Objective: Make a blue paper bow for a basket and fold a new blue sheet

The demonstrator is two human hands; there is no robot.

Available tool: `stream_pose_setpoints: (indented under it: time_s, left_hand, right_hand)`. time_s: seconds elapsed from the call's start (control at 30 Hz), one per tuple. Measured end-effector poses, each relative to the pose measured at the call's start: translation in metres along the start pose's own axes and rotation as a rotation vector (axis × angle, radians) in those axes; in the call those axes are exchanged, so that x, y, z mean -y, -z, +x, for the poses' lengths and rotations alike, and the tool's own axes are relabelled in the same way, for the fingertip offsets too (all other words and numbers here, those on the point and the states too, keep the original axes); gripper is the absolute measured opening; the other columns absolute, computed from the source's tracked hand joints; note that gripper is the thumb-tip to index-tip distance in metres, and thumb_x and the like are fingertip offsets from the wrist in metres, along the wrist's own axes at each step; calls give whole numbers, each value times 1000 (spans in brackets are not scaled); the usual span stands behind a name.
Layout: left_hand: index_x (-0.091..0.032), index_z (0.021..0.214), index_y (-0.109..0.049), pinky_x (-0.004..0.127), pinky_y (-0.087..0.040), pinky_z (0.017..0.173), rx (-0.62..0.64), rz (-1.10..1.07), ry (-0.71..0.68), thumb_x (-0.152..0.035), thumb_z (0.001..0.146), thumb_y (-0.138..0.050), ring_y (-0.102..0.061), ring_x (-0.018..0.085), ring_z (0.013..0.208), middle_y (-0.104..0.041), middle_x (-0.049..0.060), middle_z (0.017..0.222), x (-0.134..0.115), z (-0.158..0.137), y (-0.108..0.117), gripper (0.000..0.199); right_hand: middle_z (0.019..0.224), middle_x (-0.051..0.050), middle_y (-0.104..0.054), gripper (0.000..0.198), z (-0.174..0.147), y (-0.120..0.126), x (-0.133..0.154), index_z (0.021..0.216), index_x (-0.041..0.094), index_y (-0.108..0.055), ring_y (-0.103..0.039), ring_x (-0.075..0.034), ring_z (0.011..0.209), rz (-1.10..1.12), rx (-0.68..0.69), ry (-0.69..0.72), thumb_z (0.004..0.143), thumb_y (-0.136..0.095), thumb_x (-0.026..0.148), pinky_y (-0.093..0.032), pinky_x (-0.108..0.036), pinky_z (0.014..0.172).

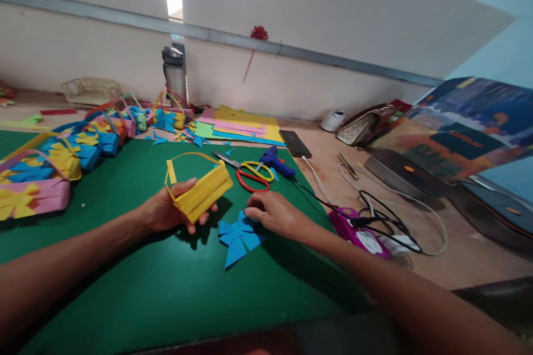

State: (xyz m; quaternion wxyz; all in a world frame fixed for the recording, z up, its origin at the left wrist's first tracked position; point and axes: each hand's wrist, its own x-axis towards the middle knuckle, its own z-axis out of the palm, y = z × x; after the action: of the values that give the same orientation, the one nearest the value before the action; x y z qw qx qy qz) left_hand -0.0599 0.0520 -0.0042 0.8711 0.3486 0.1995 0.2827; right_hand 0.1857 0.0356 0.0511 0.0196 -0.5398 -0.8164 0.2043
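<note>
left hand is grasping 1 yellow basket; right hand, grip not discernible, is adjoining 1 blue bow lying nearer the front edge of the green mat.

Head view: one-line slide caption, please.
Left hand holding a yellow basket, right hand at a blue bow on a green mat.

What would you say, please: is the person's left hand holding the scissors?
No, the left hand holds the yellow basket, while the scissors lie on the green surface.
</note>
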Motion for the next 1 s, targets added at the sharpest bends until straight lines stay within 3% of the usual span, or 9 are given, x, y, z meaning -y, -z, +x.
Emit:
stream_pose_setpoints:
  time_s: [0.23,0.5,0.77,1.0]
  left_hand:
    - [-6,107,-61,27,-56,48,13,14,-12,-50,82,-57,-64,20,69,-66,13,92,0,1,0,50]
    - [-8,111,-58,25,-56,46,91,-28,0,-50,84,-56,-66,20,69,-67,13,92,0,4,3,49]
    - [-13,113,-55,25,-56,46,124,-9,-48,-46,86,-55,-69,22,69,-69,10,88,2,8,6,42]
    - [-13,118,-54,24,-56,45,104,8,-52,-44,83,-58,-68,21,66,-68,8,81,2,7,1,47]
  right_hand:
    - [60,4,-51,13,-1,-8,7,65,17,-56,-44,-10,56,188,-6,36,63,-68,13,-26,-22,52]
    - [63,3,-52,2,-7,-3,15,68,17,-53,-46,-10,58,468,-82,96,70,-54,17,-35,-21,54]
    - [63,4,-55,9,2,8,33,67,17,-57,-47,-9,58,891,-236,184,63,-63,23,-37,-22,53]
    - [65,5,-57,6,10,0,39,68,18,-59,-50,-10,60,852,-366,247,64,-62,15,-40,-22,58]
